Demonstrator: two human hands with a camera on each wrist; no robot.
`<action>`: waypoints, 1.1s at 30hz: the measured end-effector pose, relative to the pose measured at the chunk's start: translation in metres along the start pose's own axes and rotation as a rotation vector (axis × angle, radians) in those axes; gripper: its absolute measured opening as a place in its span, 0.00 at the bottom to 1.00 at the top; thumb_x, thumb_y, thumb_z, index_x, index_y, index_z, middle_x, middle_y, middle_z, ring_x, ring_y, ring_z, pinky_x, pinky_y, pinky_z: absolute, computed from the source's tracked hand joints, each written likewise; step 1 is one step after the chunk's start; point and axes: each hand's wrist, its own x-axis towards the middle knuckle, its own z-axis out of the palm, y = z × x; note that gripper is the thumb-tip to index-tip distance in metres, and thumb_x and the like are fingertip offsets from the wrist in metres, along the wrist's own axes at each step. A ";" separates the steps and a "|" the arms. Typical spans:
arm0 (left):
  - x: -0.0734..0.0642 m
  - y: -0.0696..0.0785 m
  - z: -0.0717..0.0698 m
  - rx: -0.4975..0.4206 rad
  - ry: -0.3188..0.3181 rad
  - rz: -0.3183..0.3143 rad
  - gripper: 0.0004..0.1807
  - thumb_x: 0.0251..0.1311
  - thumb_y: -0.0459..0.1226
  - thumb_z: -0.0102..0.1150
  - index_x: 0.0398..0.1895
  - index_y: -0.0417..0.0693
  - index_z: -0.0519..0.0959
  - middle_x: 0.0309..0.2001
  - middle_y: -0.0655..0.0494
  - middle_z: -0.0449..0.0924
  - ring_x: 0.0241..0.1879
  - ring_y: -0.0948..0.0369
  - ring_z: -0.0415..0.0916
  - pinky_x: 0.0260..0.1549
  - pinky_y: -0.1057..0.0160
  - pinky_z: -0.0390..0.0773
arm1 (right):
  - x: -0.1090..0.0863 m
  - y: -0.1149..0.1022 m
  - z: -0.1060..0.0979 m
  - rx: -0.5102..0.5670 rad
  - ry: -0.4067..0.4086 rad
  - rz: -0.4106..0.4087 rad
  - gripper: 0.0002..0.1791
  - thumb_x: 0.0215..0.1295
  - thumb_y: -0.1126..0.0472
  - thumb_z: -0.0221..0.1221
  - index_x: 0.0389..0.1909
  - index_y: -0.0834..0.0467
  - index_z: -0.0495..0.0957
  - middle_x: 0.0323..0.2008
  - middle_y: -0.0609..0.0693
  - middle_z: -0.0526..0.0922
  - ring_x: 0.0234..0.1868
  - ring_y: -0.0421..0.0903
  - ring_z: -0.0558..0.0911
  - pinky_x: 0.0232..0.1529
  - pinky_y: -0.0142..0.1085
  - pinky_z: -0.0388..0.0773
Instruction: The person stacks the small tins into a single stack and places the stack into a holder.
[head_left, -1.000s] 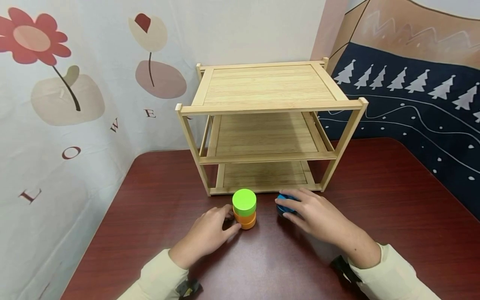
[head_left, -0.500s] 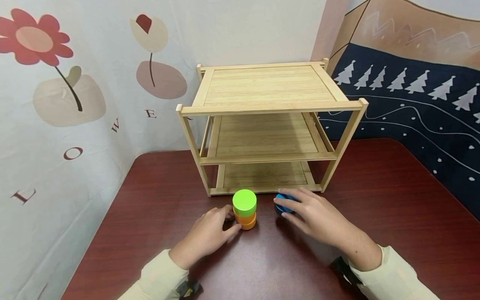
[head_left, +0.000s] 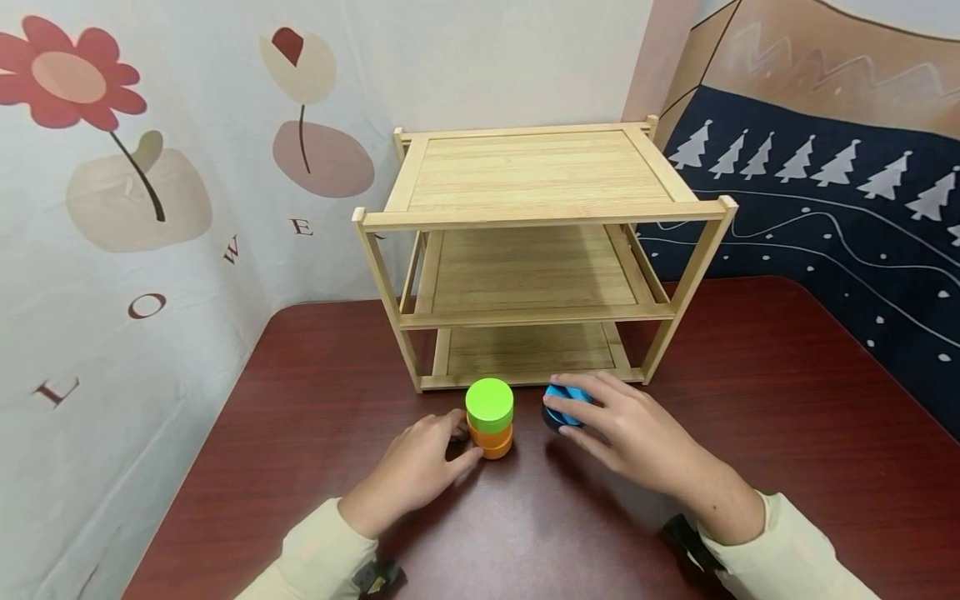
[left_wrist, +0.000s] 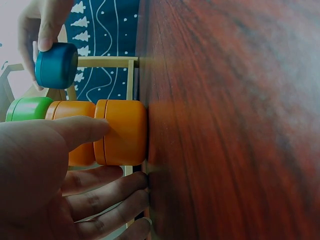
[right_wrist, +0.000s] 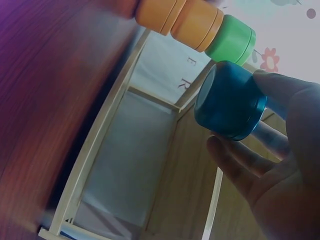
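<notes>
Four small lidded jars, one three-tier wooden rack (head_left: pixel 551 171), two hands, one reddish-brown table (head_left: pixel 315 375).

Item: lower orange jar (left_wrist: pixel 125 132), standing on the table in front of the rack, left of its middle. On it, upper orange jar (left_wrist: pixel 80 109); topmost, green jar (head_left: pixel 489 404). Stack upright.

Item: blue jar (right_wrist: pixel 230 102), raised off the table in front of the rack, slightly right of its middle; roughly upright, apart from the stack.

Item: left hand (head_left: pixel 416 462), in front of the rack, towards its left. Fingers part-open and curved about the lower orange jar, thumb tip against it.

Item: right hand (head_left: pixel 641 429), in front of the rack, towards its right. Thumb and fingers spread to the width of the blue jar, gripping it.

Backing: pale flower-printed cloth (head_left: pixel 480 58) behind and left of the rack; navy tree-printed cloth (head_left: pixel 810 217) to its right.
</notes>
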 end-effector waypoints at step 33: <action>0.001 0.001 -0.001 0.000 0.003 0.001 0.24 0.61 0.50 0.67 0.56 0.47 0.78 0.44 0.55 0.86 0.47 0.55 0.83 0.46 0.48 0.82 | 0.015 -0.018 -0.013 -0.002 0.040 -0.123 0.19 0.76 0.49 0.51 0.56 0.53 0.82 0.60 0.53 0.79 0.60 0.49 0.79 0.51 0.42 0.83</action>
